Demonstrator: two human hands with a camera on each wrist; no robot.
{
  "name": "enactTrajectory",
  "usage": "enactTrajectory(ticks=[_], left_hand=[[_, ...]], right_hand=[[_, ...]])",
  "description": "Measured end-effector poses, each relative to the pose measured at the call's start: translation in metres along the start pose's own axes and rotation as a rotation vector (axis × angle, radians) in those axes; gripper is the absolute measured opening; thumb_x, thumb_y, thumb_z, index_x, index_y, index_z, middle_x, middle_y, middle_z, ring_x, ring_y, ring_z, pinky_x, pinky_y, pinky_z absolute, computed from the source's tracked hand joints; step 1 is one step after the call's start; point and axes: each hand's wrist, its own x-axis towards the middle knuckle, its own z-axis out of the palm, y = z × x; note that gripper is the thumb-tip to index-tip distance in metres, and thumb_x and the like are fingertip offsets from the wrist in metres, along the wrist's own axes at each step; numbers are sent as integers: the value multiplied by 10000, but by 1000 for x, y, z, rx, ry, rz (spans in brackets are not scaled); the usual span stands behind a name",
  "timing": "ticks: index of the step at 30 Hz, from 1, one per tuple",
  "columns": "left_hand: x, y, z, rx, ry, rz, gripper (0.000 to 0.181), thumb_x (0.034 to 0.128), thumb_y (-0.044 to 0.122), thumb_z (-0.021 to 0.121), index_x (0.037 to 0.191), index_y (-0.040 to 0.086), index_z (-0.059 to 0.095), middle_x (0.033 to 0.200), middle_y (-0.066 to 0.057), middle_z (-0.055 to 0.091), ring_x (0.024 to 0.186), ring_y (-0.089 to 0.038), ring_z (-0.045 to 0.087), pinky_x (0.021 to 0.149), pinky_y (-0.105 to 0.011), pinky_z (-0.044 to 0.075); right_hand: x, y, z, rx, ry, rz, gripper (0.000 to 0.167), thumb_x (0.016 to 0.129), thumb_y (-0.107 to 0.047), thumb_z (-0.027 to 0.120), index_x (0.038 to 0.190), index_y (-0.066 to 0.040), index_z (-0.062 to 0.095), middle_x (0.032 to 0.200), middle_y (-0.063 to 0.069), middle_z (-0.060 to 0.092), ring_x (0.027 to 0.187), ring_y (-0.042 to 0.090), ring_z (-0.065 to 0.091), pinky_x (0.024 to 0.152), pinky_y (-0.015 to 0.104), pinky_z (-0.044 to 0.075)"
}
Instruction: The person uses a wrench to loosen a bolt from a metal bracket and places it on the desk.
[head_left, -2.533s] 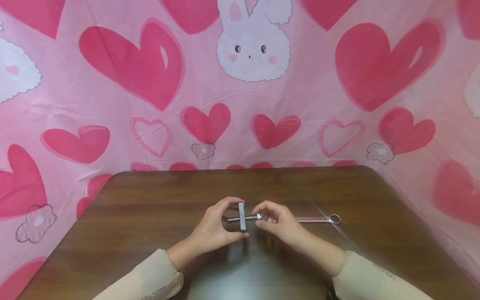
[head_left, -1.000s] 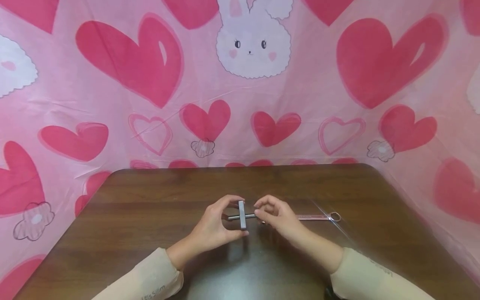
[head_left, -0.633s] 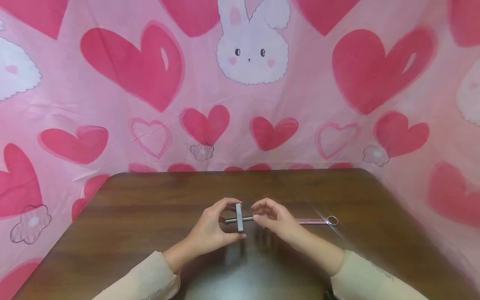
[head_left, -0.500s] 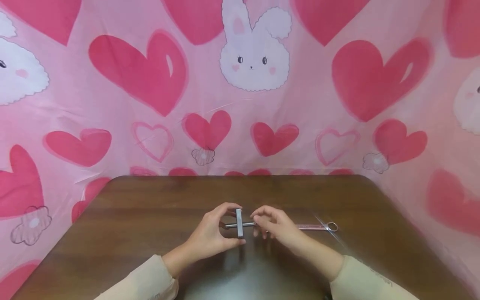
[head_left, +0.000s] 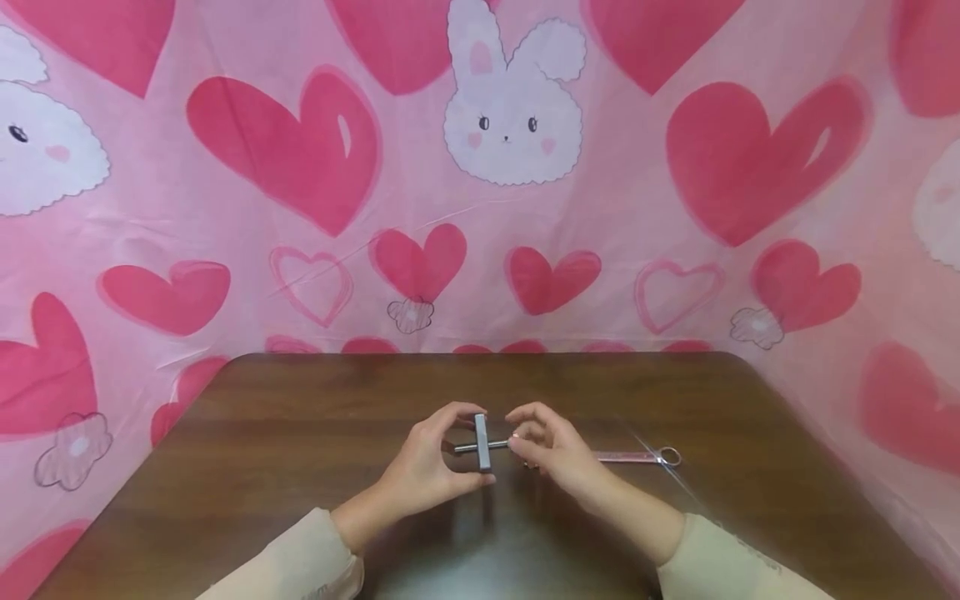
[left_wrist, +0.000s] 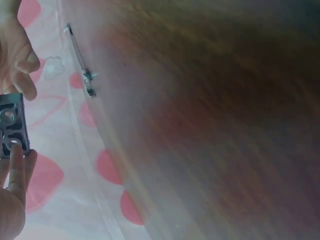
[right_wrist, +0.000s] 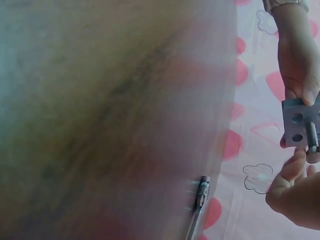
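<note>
- Left hand point(head_left: 423, 458): thumb and index set wide, spanning a grey rectangular metal block point(head_left: 482, 443); thumb at its lower edge, index at its upper edge. The block is held upright, narrow side toward the head camera.
- Silver threaded metal bolt point(head_left: 498, 444): roughly level, runs crosswise to the block and shows on both sides of it. Right wrist view: thread and head stand out from the block's face, head end toward the other hand.
- Right hand point(head_left: 561, 450): fingers curled narrowly about the bolt's head end, thumb tip against it, index tip raised slightly apart. Firmness of the pinch cannot be told.
- Block face, right wrist view: two round holes beside the bolt. Left wrist view: opposite face has recesses, with a fingertip laid on it.
- Position: block and bolt are held above a dark brown wood-grain table point(head_left: 300, 467), between the two hands.
- Silver metal wrench with a ring end point(head_left: 633, 457): flat on the table, beyond the right hand; its near end is hidden.
- Beige sleeves point(head_left: 750, 558) cover both forearms.
- Pink cloth backdrop with red hearts and white rabbits point(head_left: 555, 212): behind the table.
</note>
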Motion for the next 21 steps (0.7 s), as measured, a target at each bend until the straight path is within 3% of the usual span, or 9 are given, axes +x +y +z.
enactTrajectory(ticks=[4, 6, 10, 14, 21], left_hand=[[1, -1, -1, -46, 2, -30, 733, 651, 106, 923, 1274, 184, 546, 1178, -42, 656, 985, -195, 716, 729, -352, 626], [1, -1, -2, -60, -7, -41, 731, 657, 99, 919, 1279, 183, 544, 1181, -54, 655, 973, -203, 722, 717, -356, 627], [2, -1, -2, -22, -16, -37, 730, 658, 132, 925, 1279, 195, 548, 1185, -22, 664, 991, -178, 716, 748, -297, 616], [2, -1, -2, 17, -19, -24, 732, 653, 158, 931, 1278, 200, 552, 1187, 18, 669, 1020, -178, 699, 759, -248, 595], [4, -2, 0, 7, -33, -16, 727, 658, 157, 927, 1278, 187, 548, 1182, -15, 670, 1009, -173, 707, 750, -267, 604]], right_hand=[[-1, 2, -1, -16, 2, -61, 391, 914, -28, 665, 1265, 42, 507, 1119, 240, 609, 799, 129, 567, 698, 226, 513], [-1, 2, -3, -30, -6, -56, 381, 919, -50, 667, 1257, 47, 518, 1165, 275, 594, 826, 153, 579, 722, 244, 523], [1, 1, -6, -57, -9, 17, 327, 962, -166, 643, 1194, 48, 560, 975, 209, 664, 733, 152, 573, 617, 254, 486], [3, 0, -6, -15, -27, 57, 347, 1007, -222, 579, 1130, 102, 567, 731, 81, 652, 612, 110, 534, 540, 226, 448], [4, 0, -3, 53, -19, 54, 335, 1020, -215, 553, 1083, 114, 573, 660, -5, 600, 586, 102, 530, 532, 208, 436]])
